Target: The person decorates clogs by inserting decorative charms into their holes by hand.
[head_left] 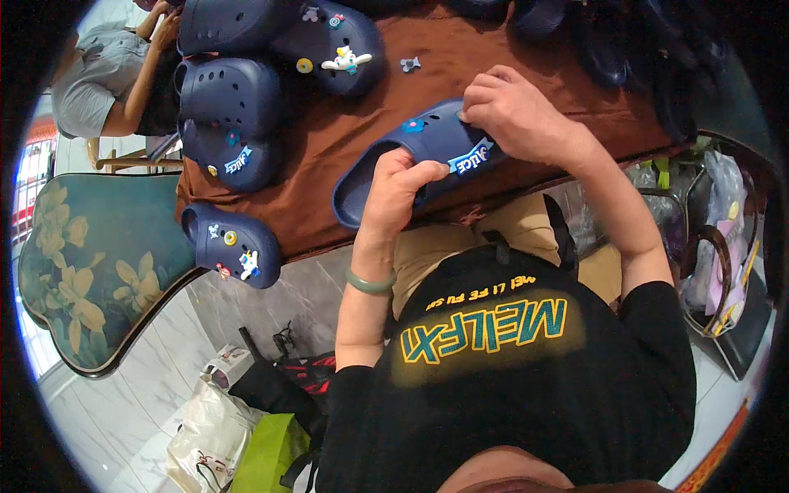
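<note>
A dark blue clog shoe [386, 160] lies over the near edge of a brown-covered table [345, 131], with a small blue flower charm and a lettered blue charm on its top. My left hand [399, 185], a green bangle on its wrist, grips the shoe's side near the heel opening. My right hand [514, 111] presses down on the toe end, fingers curled over the upper beside the lettered charm.
Several more dark blue clogs [230, 107] with charms sit on the table's left and far side; one [234, 245] hangs at the near-left corner. A loose charm [409, 63] lies on the cloth. A floral chair [90, 263] stands left, bags on the floor. Another person [115, 78] sits far left.
</note>
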The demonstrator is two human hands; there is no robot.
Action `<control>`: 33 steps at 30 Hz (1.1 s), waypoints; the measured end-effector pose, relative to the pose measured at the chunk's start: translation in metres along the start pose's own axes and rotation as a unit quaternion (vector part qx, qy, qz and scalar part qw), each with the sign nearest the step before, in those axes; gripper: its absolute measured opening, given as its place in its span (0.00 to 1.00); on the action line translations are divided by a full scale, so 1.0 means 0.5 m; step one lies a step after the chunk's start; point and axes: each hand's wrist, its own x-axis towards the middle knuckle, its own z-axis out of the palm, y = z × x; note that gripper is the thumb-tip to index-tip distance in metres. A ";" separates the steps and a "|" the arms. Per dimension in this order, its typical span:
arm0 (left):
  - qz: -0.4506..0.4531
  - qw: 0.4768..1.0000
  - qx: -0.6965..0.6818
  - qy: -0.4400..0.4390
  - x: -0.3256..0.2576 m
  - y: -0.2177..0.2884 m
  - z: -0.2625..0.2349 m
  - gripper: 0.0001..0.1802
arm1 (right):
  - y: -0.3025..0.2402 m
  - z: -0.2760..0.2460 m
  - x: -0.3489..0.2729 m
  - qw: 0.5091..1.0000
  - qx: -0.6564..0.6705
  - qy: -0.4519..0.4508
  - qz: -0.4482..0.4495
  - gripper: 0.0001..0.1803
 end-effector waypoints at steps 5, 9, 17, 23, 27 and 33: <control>0.007 1.000 0.004 0.016 -0.001 0.003 0.002 0.10 | 0.020 -0.013 0.014 0.997 0.054 -0.032 -0.036 0.05; 0.003 1.000 -0.019 -0.001 0.002 -0.005 -0.012 0.11 | 0.073 -0.036 0.097 0.951 0.248 -0.177 0.047 0.09; 0.012 0.999 -0.034 -0.003 0.007 0.007 0.001 0.19 | 0.142 0.147 0.208 0.987 0.119 -0.046 0.097 0.10; -0.013 0.999 -0.043 -0.005 0.003 0.010 -0.003 0.20 | 0.158 0.137 0.115 0.966 0.209 0.053 0.144 0.14; -0.005 0.999 -0.050 -0.012 0.006 0.004 -0.002 0.19 | 0.124 0.067 -0.003 0.895 0.362 0.130 0.228 0.12; -0.012 0.999 -0.053 0.009 0.001 0.010 0.004 0.19 | 0.028 0.036 -0.066 0.890 0.362 0.209 0.181 0.06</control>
